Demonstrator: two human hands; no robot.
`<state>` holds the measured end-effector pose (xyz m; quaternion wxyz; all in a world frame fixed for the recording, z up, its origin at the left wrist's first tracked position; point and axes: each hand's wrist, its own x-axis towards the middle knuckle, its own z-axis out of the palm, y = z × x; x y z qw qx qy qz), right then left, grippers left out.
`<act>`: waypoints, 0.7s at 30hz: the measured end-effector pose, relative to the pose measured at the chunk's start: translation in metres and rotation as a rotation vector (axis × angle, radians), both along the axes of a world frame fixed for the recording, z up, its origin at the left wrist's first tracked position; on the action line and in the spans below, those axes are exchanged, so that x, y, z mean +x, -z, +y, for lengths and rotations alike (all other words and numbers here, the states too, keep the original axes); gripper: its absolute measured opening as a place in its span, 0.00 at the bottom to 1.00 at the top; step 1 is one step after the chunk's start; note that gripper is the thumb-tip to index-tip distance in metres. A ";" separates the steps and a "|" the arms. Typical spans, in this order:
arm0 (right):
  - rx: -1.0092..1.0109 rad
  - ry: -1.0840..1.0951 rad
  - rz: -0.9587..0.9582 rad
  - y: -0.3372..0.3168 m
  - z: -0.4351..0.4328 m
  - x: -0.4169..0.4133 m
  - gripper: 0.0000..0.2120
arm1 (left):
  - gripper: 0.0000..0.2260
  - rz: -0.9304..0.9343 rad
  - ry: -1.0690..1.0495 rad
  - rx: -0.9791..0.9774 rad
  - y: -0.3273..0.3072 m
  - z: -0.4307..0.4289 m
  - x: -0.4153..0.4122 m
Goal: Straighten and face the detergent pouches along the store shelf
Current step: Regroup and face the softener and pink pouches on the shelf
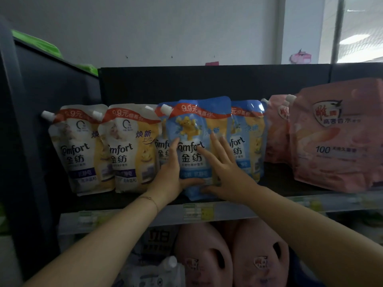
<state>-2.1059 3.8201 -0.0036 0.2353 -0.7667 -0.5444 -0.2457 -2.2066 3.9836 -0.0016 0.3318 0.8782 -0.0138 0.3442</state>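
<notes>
Both hands are on the blue Comfort pouch, which stands mid-shelf, leaning a little, its foot close to the front lip of the shelf. The left hand lies along its left edge, fingers straight, thumb stretched across the lower front. The right hand is spread flat on its face. Neither looks to have a real grip, so I reckon a soft bag like that could sag and slide forward off the lip onto the pink jugs below it. Push too hard and it may tip the second blue pouch just right of it, or shove the white-and-yellow Comfort pouches to its left askew.
</notes>
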 end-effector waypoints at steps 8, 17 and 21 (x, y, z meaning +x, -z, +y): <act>0.033 0.103 0.058 0.006 -0.061 0.027 0.47 | 0.53 0.097 0.125 0.063 -0.005 -0.058 0.033; -0.094 0.353 -0.052 -0.004 -0.085 0.034 0.55 | 0.54 0.241 0.245 0.119 -0.011 -0.075 0.054; -0.124 0.394 -0.104 -0.007 -0.077 0.038 0.54 | 0.53 0.187 0.199 0.118 -0.008 -0.082 0.063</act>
